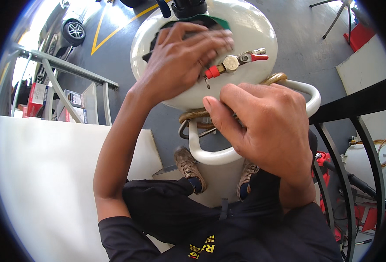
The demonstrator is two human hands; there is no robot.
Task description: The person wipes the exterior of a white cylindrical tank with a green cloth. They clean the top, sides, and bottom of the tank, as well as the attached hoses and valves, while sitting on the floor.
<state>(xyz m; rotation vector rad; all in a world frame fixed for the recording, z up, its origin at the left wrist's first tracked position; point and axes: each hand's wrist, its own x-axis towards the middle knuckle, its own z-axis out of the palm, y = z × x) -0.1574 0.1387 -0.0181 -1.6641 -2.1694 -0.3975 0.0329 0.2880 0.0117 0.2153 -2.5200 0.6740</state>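
A white tank (256, 32) with a rounded top stands in front of me. My left hand (186, 52) lies over its top with the fingers stretched out, the fingertips slightly smeared by motion. A black-and-green patch (221, 22) shows around that hand; whether it is cloth or a decal I cannot tell. Beside the fingers sits a brass valve fitting (231, 63) with red ends. My right hand (267, 122) hovers nearer to me, above the white tubular handle (215, 156), its fingers curled in. What it holds, if anything, is hidden.
A brownish hose (194, 115) winds around the handle. On the left are a white surface (62, 174), a grey metal frame (66, 67) and a car wheel (74, 30). Black curved bars (345, 174) and red equipment (369, 218) stand at the right. My shoes (187, 163) are below.
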